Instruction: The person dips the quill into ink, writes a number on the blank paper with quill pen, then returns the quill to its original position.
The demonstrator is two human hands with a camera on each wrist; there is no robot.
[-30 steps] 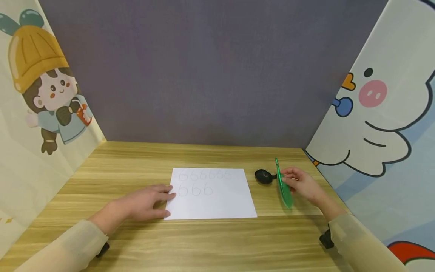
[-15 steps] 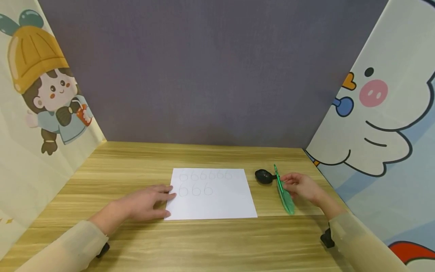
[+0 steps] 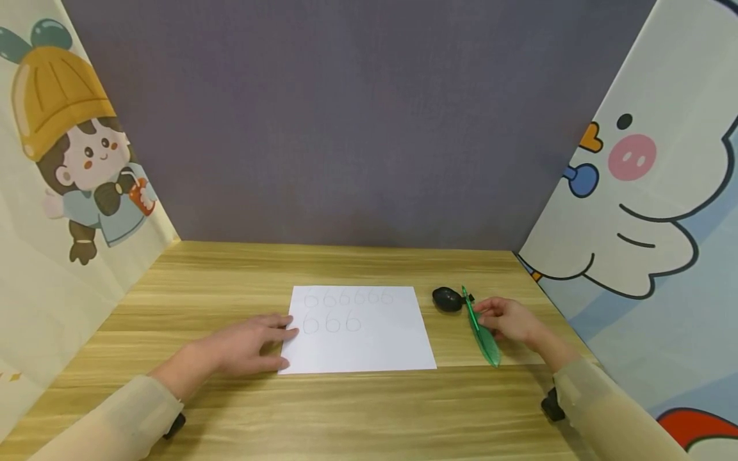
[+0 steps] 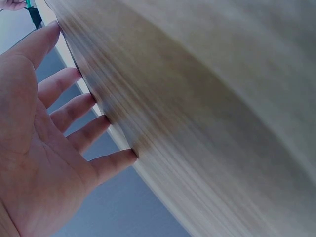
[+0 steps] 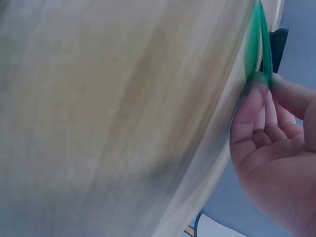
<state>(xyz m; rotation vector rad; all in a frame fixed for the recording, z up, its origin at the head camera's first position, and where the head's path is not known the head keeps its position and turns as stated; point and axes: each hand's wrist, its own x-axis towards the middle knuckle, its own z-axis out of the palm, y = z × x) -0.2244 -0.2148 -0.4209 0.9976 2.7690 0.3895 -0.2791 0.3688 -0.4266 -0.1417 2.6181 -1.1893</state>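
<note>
My left hand [image 3: 254, 342] lies with spread fingers at the left edge of a white sheet of paper [image 3: 380, 339], fingertips on it. Two rows of handwritten 6s run across the sheet's upper part. To the right, thumb and index finger of my right hand [image 3: 510, 323] pinch a slim green feather pen [image 3: 483, 339], low over the table; its flat leaf-like part points toward me. In the right wrist view the pinch on the green feather pen [image 5: 266, 54] shows close up. Just left of the pen's tip sits a glossy black oval object [image 3: 447, 299] with a short stem, which the pen overlaps.
The wood-grain table [image 3: 346, 416] ends at a grey upright panel [image 3: 346, 128] behind. Cartoon-printed side walls [image 3: 86, 160] stand at left and right. Each wrist wears a small black camera mount [image 3: 551, 404].
My right hand has lowered the green feather pen toward the table and slightly toward me, its upper end swinging left and down. My left hand and the paper have stayed put.
</note>
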